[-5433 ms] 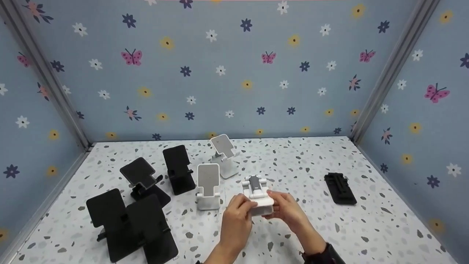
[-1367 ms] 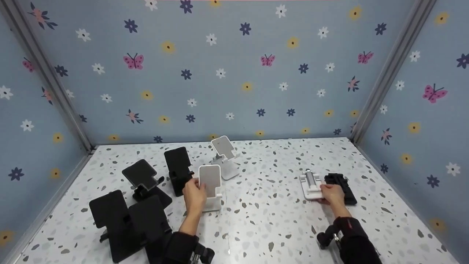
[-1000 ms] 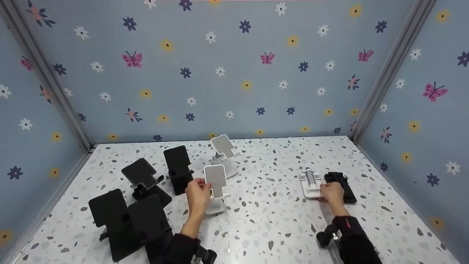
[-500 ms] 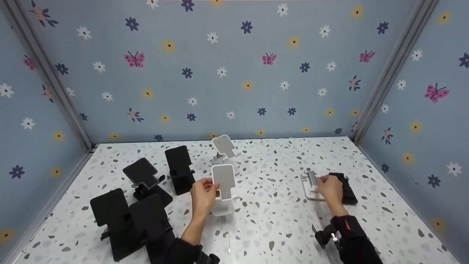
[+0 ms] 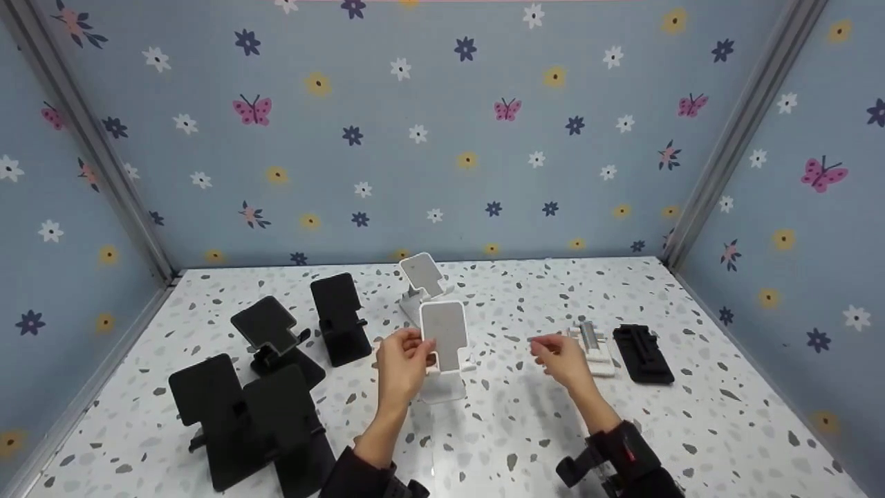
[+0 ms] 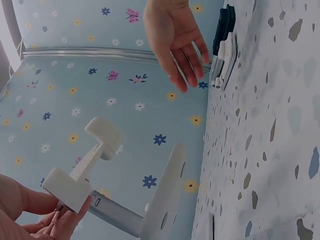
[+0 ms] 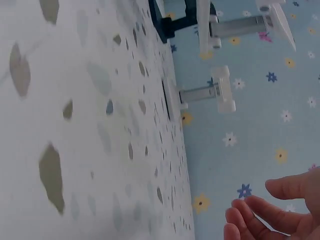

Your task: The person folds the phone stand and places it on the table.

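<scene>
In the head view my left hand (image 5: pixel 401 366) pinches an unfolded white phone stand (image 5: pixel 444 335) by the left side of its back plate. The left wrist view shows its base (image 6: pixel 162 197) tilted and raised off the table. My right hand (image 5: pixel 563 360) is in the air between that stand and a folded white phone stand (image 5: pixel 600 358), with loosely extended fingers and nothing held. In the right wrist view its fingers (image 7: pixel 272 217) are apart from everything. A folded black phone stand (image 5: pixel 643 354) lies just right of the folded white one.
Several unfolded black phone stands (image 5: pixel 337 311) stand on the left of the speckled table (image 5: pixel 525 429). Another unfolded white stand (image 5: pixel 420 273) is at the back middle, behind the held one. Flower-patterned walls (image 5: pixel 456 138) enclose the back and sides.
The white stand, folded between both hands earlier, now lies beside the black one; the right hand has let go and moved left. The left hand took another white stand, lifted it and moved right.
</scene>
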The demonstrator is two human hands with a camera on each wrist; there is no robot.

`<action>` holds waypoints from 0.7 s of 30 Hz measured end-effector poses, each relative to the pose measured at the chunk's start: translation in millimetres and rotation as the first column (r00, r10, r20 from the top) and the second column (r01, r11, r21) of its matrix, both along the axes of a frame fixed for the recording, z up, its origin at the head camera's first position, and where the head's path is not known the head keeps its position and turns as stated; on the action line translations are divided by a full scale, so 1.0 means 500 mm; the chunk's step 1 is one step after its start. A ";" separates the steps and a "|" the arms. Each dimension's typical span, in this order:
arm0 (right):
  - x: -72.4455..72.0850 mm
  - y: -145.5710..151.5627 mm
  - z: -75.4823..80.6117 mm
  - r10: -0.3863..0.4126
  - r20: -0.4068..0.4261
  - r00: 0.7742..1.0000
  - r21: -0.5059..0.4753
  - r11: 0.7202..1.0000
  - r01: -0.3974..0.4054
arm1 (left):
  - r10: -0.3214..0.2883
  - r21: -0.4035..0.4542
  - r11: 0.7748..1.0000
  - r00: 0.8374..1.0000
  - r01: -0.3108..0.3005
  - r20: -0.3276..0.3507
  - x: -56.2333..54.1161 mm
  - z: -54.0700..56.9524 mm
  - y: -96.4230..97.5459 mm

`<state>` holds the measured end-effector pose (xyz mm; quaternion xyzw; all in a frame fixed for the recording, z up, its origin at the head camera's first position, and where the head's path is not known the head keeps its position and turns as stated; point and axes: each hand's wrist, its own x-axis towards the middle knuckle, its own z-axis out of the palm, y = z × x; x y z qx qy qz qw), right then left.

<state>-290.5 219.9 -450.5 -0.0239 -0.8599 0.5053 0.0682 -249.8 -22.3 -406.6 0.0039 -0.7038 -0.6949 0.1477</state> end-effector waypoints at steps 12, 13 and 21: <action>0.043 -0.087 -0.023 0.392 0.158 0.906 -0.317 0.889 -0.329 | -0.028 0.028 0.999 0.999 0.029 -0.029 0.011 0.006 0.028; 0.046 -0.091 -0.025 0.416 0.166 0.894 -0.342 0.875 -0.343 | -0.030 0.035 0.999 0.999 0.031 -0.031 0.012 0.005 0.030; 0.060 -0.119 -0.035 0.538 0.163 0.827 -0.524 0.758 -0.390 | -0.052 0.066 0.996 0.998 0.054 -0.037 0.022 -0.005 0.038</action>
